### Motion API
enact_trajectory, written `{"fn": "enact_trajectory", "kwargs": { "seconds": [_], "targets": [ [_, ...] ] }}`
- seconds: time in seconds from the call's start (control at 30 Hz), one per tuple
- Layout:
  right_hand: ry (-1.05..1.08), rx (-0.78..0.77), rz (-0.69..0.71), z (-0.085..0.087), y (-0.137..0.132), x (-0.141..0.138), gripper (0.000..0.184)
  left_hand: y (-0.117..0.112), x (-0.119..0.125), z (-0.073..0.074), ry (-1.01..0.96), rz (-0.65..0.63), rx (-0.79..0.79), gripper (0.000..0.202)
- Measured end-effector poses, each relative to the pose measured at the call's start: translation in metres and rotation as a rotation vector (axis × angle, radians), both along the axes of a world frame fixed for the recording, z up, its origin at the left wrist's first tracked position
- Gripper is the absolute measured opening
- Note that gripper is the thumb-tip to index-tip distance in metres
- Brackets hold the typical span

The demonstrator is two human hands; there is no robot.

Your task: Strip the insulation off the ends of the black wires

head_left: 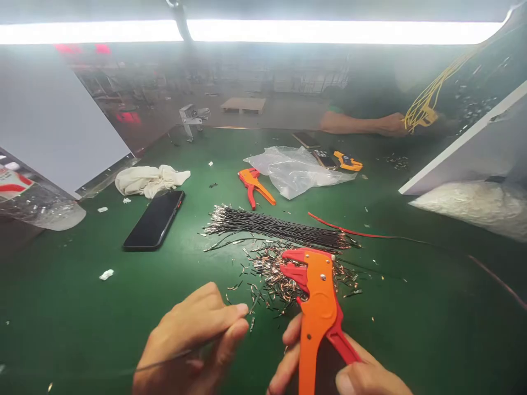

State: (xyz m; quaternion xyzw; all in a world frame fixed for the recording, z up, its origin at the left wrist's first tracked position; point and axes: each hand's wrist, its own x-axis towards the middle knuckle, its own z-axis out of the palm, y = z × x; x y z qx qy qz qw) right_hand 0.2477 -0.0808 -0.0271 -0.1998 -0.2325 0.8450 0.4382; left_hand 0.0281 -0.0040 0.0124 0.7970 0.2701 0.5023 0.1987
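My right hand [354, 373] grips an orange and red wire stripper [317, 307] by its handles, jaws pointing away from me. My left hand [193, 340] pinches a thin black wire [173, 359] between thumb and fingers; the wire trails off to the left. Just beyond the stripper's jaws lies a heap of stripped insulation and copper bits [280, 269]. Behind it rests a bundle of black wires [275, 225] with bared ends, laid across the green mat [82, 307].
A black phone [154, 220] and a white cloth [150, 179] lie at the left. A second orange stripper [254, 186], a clear plastic bag [294, 170] and a red wire [349, 230] sit farther back. Another person's arm [362, 123] holds yellow wires [424, 104] at the far side.
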Motion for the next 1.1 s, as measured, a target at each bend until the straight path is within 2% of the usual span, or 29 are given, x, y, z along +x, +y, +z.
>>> {"fn": "enact_trajectory", "kwargs": {
  "seconds": [0.07, 0.2, 0.37, 0.47, 0.6, 0.8, 0.93, 1.03, 1.1],
  "targets": [
    [-0.051, 0.004, 0.01, 0.0, 0.001, 0.002, 0.054, -0.003, 0.002, -0.006, 0.07, -0.027, 0.1, 0.012],
    [-0.131, -0.088, 0.002, -0.003, 0.0, 0.005, 0.068, -0.01, 0.004, -0.013, 0.095, -0.038, 0.284, 0.009],
    [-0.162, -0.139, -0.081, -0.008, -0.001, 0.003, 0.066, -0.017, -0.001, 0.001, 0.183, 0.014, 0.368, 0.004],
    [-0.116, -0.061, -0.085, -0.015, -0.001, -0.001, 0.061, -0.018, -0.003, 0.01, 0.208, 0.059, 0.346, 0.009],
    [-0.082, 0.048, -0.068, -0.025, -0.003, -0.003, 0.058, -0.016, -0.002, 0.009, 0.166, -0.015, 0.181, 0.017],
    [-0.082, 0.169, -0.108, -0.013, -0.005, -0.001, 0.041, -0.018, 0.006, 0.004, -0.097, -0.026, -0.004, 0.016],
    [0.037, 0.152, -0.073, -0.01, -0.008, -0.002, 0.036, -0.025, 0.003, 0.01, -0.069, -0.033, -0.085, 0.02],
    [-0.078, 0.217, -0.096, -0.013, -0.011, -0.003, 0.039, -0.029, -0.001, 0.012, -0.017, -0.034, -0.102, 0.023],
    [-0.127, 0.205, -0.091, -0.014, -0.012, -0.005, 0.044, -0.03, -0.003, 0.01, -0.007, -0.022, -0.099, 0.024]
  ]
}}
